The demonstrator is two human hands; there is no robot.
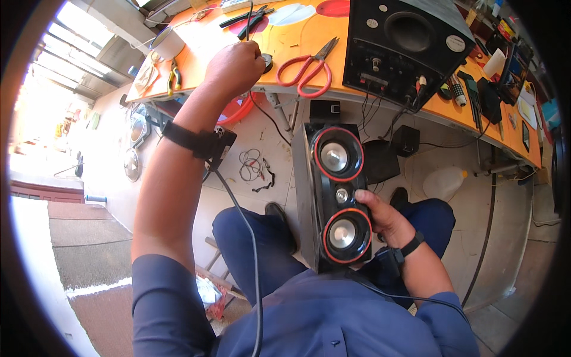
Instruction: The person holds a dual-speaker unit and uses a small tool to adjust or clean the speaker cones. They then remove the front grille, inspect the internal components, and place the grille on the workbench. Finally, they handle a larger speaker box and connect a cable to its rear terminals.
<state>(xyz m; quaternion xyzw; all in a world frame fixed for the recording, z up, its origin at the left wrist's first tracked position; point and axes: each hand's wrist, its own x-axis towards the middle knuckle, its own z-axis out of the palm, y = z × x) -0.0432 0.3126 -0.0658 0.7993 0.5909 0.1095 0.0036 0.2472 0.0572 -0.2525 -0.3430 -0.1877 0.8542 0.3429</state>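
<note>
Right hand (385, 218) grasping the twin-cone speaker (332, 195) to its left, left hand (235, 66) curled, contents unclear

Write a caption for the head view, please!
Right hand holds a red-ringed speaker; left hand beside red-handled scissors on the workbench.

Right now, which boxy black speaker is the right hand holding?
The tall black speaker with two red-ringed cones; the black cabinet on the orange table has a large round port.

My right hand (386, 219) holds a black, red-ringed box speaker (334, 196) between my knees (238, 235) — my left hand (235, 66), perhaps gripping a thin dark cable (248, 28), is near red-handled steel scissors (313, 59).
</note>
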